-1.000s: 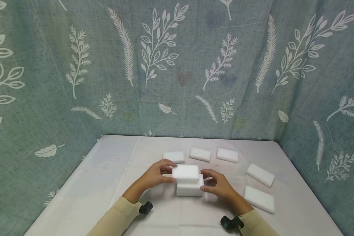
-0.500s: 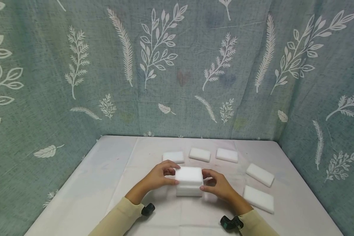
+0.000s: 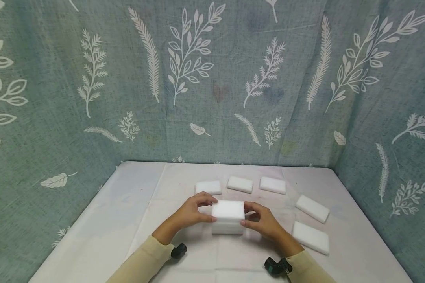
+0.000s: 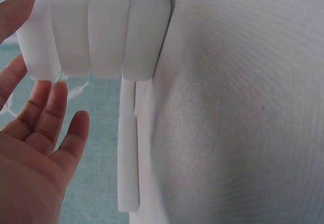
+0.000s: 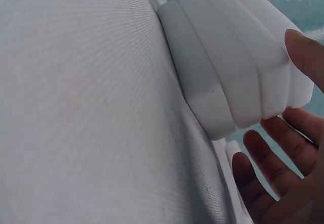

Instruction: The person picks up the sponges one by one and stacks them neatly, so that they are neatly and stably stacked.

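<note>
The left hand (image 3: 189, 213) is pinching the top white block (image 3: 228, 209) by one end, while the right hand (image 3: 263, 224) is closing thumb and fingers around the opposite end, near the seam beneath it. The four-block stack (image 3: 227, 228) is standing upright on the white tablecloth (image 3: 194, 261) between them, and here's the danger: uneven squeezing could be twisting the upper blocks, or a lopsided release could be dragging the top one askew.
</note>
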Available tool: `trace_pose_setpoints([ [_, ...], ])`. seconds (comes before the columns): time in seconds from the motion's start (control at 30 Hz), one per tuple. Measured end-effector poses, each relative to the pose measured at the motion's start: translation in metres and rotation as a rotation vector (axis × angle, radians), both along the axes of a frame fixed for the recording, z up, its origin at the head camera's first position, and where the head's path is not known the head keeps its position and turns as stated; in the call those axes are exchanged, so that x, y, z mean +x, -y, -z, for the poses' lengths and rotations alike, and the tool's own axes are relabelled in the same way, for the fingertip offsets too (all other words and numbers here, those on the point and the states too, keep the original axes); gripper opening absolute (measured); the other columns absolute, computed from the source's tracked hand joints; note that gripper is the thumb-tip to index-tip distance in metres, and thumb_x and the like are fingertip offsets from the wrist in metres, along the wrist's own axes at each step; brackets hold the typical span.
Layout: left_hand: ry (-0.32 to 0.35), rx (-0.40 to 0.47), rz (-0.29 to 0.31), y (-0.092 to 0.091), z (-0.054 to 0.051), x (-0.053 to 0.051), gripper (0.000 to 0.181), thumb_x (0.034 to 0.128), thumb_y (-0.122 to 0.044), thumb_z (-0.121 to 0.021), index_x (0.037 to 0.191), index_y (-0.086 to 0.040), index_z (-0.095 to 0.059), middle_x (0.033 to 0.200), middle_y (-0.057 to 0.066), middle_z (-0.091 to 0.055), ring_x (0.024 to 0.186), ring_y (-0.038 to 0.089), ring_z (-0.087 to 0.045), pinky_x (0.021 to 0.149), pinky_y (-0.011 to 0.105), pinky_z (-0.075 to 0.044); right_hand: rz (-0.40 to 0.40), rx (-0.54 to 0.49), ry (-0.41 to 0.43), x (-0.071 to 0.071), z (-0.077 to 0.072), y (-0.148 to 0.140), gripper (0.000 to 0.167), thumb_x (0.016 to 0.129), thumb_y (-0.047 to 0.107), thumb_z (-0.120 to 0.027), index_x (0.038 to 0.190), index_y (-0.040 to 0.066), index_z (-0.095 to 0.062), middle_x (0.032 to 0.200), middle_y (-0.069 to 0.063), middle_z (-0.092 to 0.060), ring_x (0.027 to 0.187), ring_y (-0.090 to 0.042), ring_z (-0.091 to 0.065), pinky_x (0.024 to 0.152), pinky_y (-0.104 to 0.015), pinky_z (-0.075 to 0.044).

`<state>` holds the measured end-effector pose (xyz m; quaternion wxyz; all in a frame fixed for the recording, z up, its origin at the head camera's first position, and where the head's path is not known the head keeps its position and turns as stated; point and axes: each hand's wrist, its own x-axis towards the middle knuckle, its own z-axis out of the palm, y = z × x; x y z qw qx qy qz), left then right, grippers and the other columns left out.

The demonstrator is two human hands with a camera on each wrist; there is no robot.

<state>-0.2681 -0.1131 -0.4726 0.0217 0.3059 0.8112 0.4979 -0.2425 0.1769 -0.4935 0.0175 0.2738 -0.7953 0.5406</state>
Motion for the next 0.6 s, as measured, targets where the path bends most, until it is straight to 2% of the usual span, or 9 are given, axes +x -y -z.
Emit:
trace_pose_setpoints([
  [0.07, -0.013, -0.012, -0.008, 0.001, 0.008, -0.005, 0.048, 0.0712, -0.017, -0.089, 0.115, -0.013, -0.068, 0.117, 0.002, -0.060, 0.112, 0.028, -0.055, 0.102, 0.047, -0.042, 0.011, 0.002, -0.009, -0.006, 0.009, -0.002, 0.054, 0.080, 0.009, -0.080, 0.127, -0.004, -0.057, 0.111, -0.013, -0.064, 0.104, -0.029, -0.059, 0.088, -0.054, -0.050],
  [0.2, -0.030, -0.019, -0.010, 0.002, 0.009, -0.006, 0.046, 0.0696, -0.026, -0.090, 0.111, -0.022, -0.069, 0.115, -0.009, -0.060, 0.113, 0.017, -0.054, 0.101, 0.041, -0.044, 0.030, -0.002, -0.019, -0.017, 0.028, -0.005, 0.052, 0.078, 0.009, -0.082, 0.125, 0.002, -0.060, 0.111, -0.008, -0.064, 0.104, -0.024, -0.059, 0.087, -0.051, -0.051],
  [0.33, -0.038, -0.025, -0.002, 0.002, 0.009, -0.005, 0.046, 0.0692, -0.028, -0.090, 0.110, -0.022, -0.070, 0.114, -0.011, -0.060, 0.111, 0.015, -0.055, 0.099, 0.039, -0.045, 0.022, -0.016, -0.015, -0.017, 0.030, -0.007, 0.050, 0.078, 0.014, -0.083, 0.122, 0.005, -0.062, 0.110, -0.004, -0.065, 0.102, -0.019, -0.060, 0.087, -0.044, -0.053],
  [0.6, -0.035, -0.026, 0.004, 0.001, 0.011, -0.004, 0.047, 0.0692, -0.026, -0.090, 0.111, -0.020, -0.069, 0.113, -0.010, -0.061, 0.107, 0.016, -0.057, 0.098, 0.039, -0.046, 0.012, 0.006, -0.022, -0.016, 0.031, -0.008, 0.050, 0.078, 0.021, -0.083, 0.121, 0.008, -0.062, 0.110, -0.001, -0.065, 0.101, -0.020, -0.061, 0.087, -0.040, -0.053],
])
